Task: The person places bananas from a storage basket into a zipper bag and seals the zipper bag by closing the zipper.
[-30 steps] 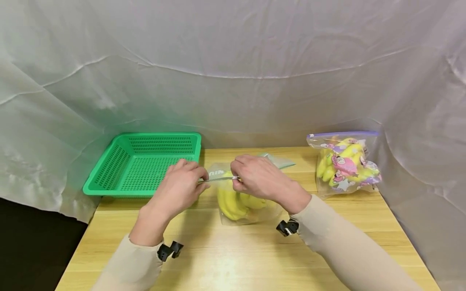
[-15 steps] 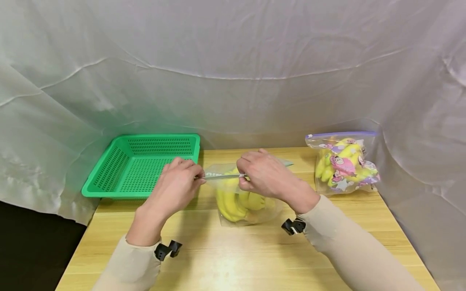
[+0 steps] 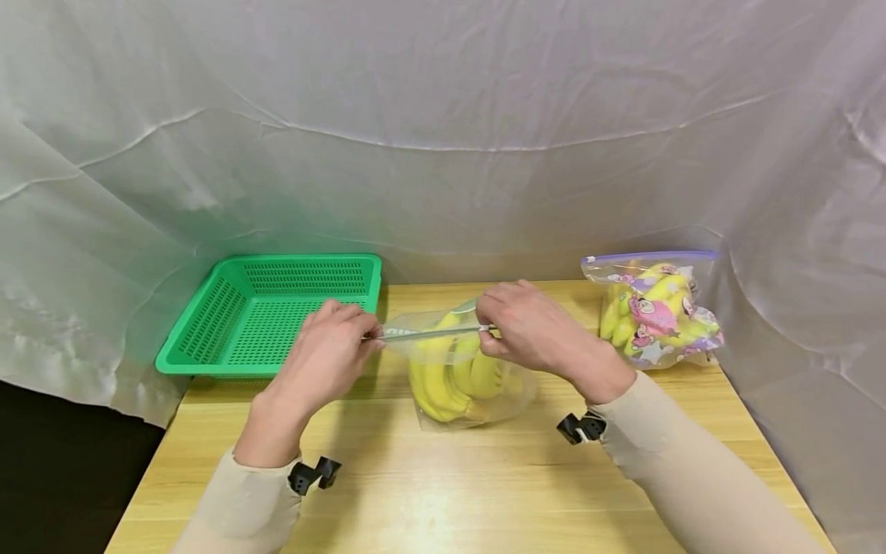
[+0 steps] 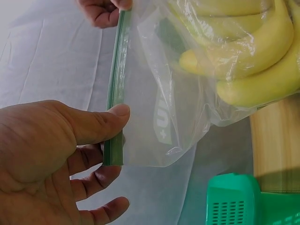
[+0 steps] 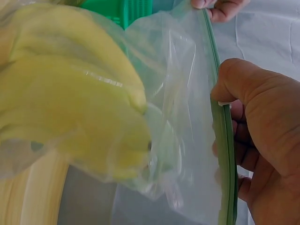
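A clear zip bag [image 3: 508, 396] holds yellow bananas [image 3: 436, 388] in the middle of the wooden table. My left hand [image 3: 332, 350] pinches one end of its green zip strip [image 4: 115, 84] between thumb and fingers, as the left wrist view shows. On the strip's other side, my right hand [image 3: 533, 327] grips a small white slider [image 5: 224, 103], thumb on one face and fingers behind. Between the hands the strip runs straight and taut above the bananas. The far right part of the strip is hidden by my right hand in the head view.
A green plastic basket [image 3: 270, 369] stands at the back left, close by my left hand. At the back right leans another zip bag [image 3: 654, 312] of bananas, with a purple strip and cartoon print. Grey cloth [image 3: 443, 200] hangs behind the table [image 3: 429, 492].
My right hand has moved right with the white slider, leaving a longer stretch of strip between the hands. My left hand has shifted slightly left, still pinching the strip's end.
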Available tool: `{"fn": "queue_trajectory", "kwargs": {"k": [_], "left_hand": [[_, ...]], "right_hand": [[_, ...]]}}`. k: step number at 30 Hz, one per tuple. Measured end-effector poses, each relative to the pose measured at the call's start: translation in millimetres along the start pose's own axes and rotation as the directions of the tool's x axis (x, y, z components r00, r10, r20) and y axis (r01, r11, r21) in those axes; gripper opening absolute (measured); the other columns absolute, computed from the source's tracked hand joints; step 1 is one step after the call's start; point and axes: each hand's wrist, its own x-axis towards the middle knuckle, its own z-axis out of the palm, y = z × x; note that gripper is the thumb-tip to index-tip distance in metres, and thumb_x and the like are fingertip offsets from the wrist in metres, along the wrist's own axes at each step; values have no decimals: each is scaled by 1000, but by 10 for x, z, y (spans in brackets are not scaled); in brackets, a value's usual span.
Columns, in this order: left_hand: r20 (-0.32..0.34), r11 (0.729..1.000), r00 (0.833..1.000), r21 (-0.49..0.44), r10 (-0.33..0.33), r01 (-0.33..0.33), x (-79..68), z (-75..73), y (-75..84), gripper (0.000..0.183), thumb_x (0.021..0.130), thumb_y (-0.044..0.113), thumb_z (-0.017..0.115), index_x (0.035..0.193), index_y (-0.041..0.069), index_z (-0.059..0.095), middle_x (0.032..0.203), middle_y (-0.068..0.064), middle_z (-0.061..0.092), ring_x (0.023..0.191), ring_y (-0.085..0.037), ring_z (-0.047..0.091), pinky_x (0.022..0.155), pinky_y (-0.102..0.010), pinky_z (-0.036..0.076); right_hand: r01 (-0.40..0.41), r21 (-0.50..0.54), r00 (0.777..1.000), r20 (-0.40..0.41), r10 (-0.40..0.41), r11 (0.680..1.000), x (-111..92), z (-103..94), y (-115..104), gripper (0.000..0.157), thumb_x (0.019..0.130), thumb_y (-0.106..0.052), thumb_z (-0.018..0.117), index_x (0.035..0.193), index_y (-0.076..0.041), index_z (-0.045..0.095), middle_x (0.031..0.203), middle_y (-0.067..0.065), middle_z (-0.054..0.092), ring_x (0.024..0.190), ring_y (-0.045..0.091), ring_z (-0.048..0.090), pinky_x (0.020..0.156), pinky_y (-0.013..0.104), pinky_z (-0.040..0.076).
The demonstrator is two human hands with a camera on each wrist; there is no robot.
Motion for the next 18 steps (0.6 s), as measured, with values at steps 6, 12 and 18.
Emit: {"fn": "queue_trajectory", "kwargs": {"k": [6, 12, 18], "left_hand": [[2, 1000, 1000, 0, -13, 13, -2, -12, -31, 8, 88, 26, 73, 91, 20, 68, 91, 8, 64, 98, -21, 51, 77, -39, 40], [9, 1000, 1000, 4, -27, 27, -7, -22, -63, 9, 89, 27, 72, 93, 21, 68, 92, 8, 64, 99, -22, 51, 78, -40, 41], [14, 999, 999, 11, -35, 35, -14, -36, -94, 6, 90, 27, 71, 92, 22, 68, 90, 8, 63, 96, -22, 51, 76, -39, 41]], "right_hand": [[-9, 9, 1000, -8, 10, 1000, -83, -47, 102, 9, 78, -18, 63, 79, -16, 54, 76, -6, 52, 72, 15, 48, 71, 34, 41], [-48, 21, 999, -3, 48, 999, -157, -100, 186, 8, 77, -17, 62, 79, -16, 54, 76, -6, 53, 72, 14, 48, 73, 36, 44], [-63, 20, 998, -23, 64, 998, -226, -130, 268, 6, 77, -15, 61, 78, -14, 55, 75, -5, 51, 69, 13, 45, 71, 35, 43]]}}
